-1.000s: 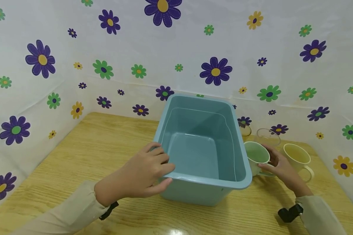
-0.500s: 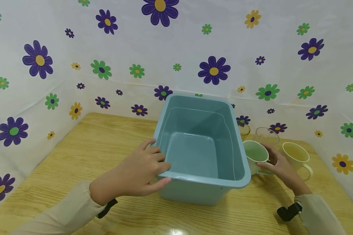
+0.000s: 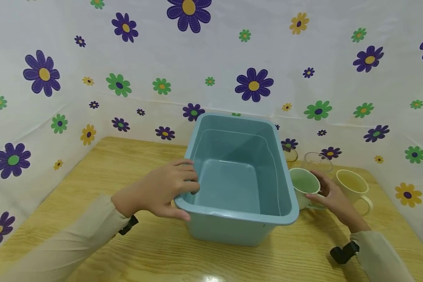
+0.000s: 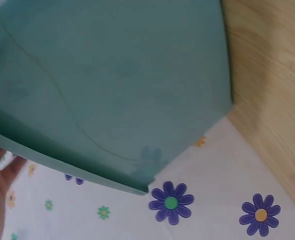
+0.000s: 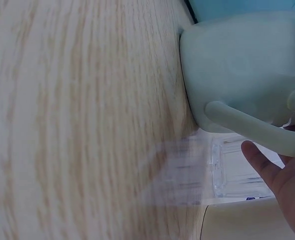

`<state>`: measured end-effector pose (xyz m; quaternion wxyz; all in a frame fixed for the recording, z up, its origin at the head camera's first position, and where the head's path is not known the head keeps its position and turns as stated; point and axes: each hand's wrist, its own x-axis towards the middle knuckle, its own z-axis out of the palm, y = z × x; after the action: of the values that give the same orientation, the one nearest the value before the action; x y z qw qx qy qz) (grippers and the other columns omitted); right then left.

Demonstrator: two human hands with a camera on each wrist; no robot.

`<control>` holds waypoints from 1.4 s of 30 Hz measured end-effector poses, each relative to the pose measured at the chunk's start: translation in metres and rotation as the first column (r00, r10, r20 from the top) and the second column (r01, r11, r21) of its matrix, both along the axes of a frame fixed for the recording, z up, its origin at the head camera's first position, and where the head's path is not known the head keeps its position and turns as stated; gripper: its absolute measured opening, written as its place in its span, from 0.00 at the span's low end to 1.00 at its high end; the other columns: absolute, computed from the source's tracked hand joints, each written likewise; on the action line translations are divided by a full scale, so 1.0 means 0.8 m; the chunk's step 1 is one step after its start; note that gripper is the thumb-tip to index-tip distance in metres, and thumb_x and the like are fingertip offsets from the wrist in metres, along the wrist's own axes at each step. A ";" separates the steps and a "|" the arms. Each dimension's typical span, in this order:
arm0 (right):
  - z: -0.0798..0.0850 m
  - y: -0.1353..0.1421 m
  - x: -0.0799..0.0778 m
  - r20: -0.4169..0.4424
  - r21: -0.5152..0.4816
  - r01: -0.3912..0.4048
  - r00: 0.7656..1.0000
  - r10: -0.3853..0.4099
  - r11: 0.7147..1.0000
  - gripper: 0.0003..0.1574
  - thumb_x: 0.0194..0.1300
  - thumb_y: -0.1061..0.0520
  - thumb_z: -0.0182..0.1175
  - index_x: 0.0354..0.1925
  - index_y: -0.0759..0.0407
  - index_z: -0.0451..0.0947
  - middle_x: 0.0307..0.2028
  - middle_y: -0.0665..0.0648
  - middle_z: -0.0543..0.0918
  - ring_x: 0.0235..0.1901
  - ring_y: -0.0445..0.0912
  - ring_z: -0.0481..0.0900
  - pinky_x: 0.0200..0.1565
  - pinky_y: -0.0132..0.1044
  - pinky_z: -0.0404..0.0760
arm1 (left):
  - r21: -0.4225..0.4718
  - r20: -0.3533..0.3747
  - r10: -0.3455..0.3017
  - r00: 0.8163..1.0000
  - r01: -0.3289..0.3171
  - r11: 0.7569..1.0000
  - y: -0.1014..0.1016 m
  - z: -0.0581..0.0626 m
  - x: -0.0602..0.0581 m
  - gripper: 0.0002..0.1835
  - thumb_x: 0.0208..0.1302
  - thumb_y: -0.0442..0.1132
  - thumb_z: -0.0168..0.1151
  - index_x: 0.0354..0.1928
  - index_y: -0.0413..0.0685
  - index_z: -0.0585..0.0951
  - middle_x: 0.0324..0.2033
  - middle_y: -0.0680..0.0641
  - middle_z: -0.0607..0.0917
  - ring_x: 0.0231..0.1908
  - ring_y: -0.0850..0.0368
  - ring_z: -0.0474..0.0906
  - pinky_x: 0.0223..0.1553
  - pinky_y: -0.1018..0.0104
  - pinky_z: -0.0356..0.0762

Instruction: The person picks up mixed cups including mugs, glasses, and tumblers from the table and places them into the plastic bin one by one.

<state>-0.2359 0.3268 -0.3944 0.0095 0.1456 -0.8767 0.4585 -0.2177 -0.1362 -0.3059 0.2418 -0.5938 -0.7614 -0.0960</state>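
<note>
A large blue plastic tub (image 3: 229, 213) stands on the wooden table, its inside bare. My left hand (image 3: 162, 188) holds its near left rim, fingers curled over the edge and thumb outside by the corner. The tub's outer wall (image 4: 112, 75) fills much of the left wrist view. Right of the tub, my right hand (image 3: 335, 201) grips a pale green mug (image 3: 304, 181), which is upright beside the tub wall. In the right wrist view the mug handle (image 5: 252, 127) points towards the hand; some fingers are hidden behind the mug.
A cream-yellow mug (image 3: 353, 188) stands just right of my right hand. Behind the mugs are two clear glasses, one (image 3: 318, 162) behind the green mug and another (image 3: 291, 154) partly hidden by the tub. A flowered sheet (image 3: 144, 58) hangs along the table's back and sides.
My left hand has shifted slightly left along the tub rim, uncovering the near left corner. The right hand keeps its grip on the green mug, with no clear movement.
</note>
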 end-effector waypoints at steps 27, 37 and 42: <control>0.002 -0.011 0.002 -0.024 0.070 0.109 0.994 -0.108 0.992 0.48 0.59 0.58 0.63 0.69 0.67 0.50 0.60 0.73 0.68 0.41 0.22 0.70 0.41 0.19 0.72 | 0.145 -0.287 0.335 0.897 -0.305 0.941 0.043 -0.027 0.079 0.34 0.62 0.71 0.35 0.41 0.49 0.76 0.30 0.47 0.79 0.27 0.51 0.74 0.36 0.58 0.78; -0.003 -0.003 -0.005 -0.065 0.050 0.033 0.997 -0.030 0.998 0.42 0.58 0.61 0.63 0.66 0.65 0.57 0.55 0.68 0.72 0.44 0.28 0.74 0.42 0.19 0.74 | 0.138 -0.296 0.314 0.902 -0.285 0.948 0.043 -0.028 0.082 0.32 0.63 0.68 0.35 0.40 0.48 0.75 0.23 0.51 0.74 0.20 0.55 0.69 0.32 0.60 0.73; -0.006 0.009 -0.007 -0.045 0.029 -0.042 0.998 0.043 0.999 0.42 0.59 0.62 0.62 0.67 0.64 0.55 0.55 0.62 0.71 0.46 0.29 0.75 0.45 0.20 0.74 | 0.115 -0.293 0.310 0.904 -0.288 0.951 0.043 -0.028 0.082 0.32 0.64 0.68 0.34 0.41 0.48 0.74 0.23 0.51 0.74 0.20 0.55 0.69 0.33 0.61 0.73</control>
<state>-0.2419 0.3339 -0.3994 0.0177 0.1747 -0.8793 0.4428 -0.1518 -0.1020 -0.3280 0.3894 -0.4689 -0.7927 0.0098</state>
